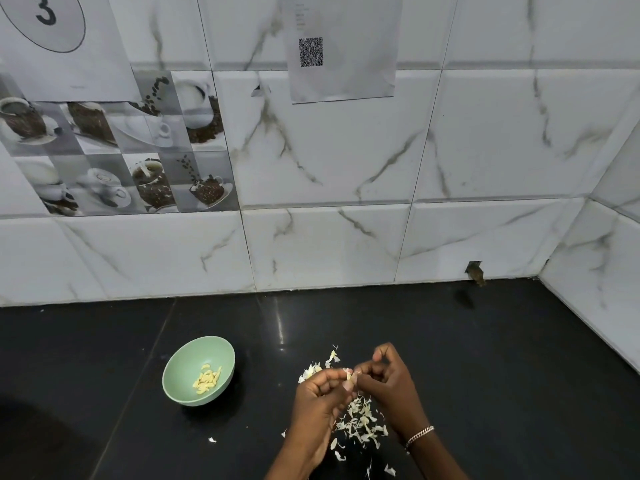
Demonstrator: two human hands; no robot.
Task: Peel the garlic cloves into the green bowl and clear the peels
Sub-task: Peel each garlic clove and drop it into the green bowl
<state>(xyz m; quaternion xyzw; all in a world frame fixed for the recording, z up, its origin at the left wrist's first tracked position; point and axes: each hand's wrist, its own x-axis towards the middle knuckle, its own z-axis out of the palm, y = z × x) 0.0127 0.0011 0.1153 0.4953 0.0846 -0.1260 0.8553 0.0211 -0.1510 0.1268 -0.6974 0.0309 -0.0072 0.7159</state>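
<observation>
Grip: both hands meet low and right of centre above the glossy black stone countertop (pixel 502 375). The left hand (pixel 320 396) has its fingers curled inward, thumb and fingertips closed in a pinch on a small pale garlic clove (pixel 349 376). The right hand (pixel 388 379) pinches the same clove from the opposite side, its other fingers bent tightly over the palm. The clove is held clear of the counter, directly between the two sets of fingertips.

Obscured: the clove is mostly covered by the fingers, and how much skin is left on it cannot be determined. A cluster of pale bits (pixel 313 370) lies just beyond the left hand; whether these are whole cloves or skins cannot be told. Both forearms are cut off by the bottom edge.

Pose: the forearms rise from the bottom edge and converge, palms turned toward each other. A thin silver-pink chain bracelet (pixel 419 434) sits on the right wrist.

Location of task items: the round pale green bowl (pixel 185 358) stands on the counter well to the left of the hands and holds a small heap of peeled yellowish cloves (pixel 207 379). A loose scatter of papery white garlic peels (pixel 360 420) lies on the counter beneath and between the wrists, with stray flakes further out.
</observation>
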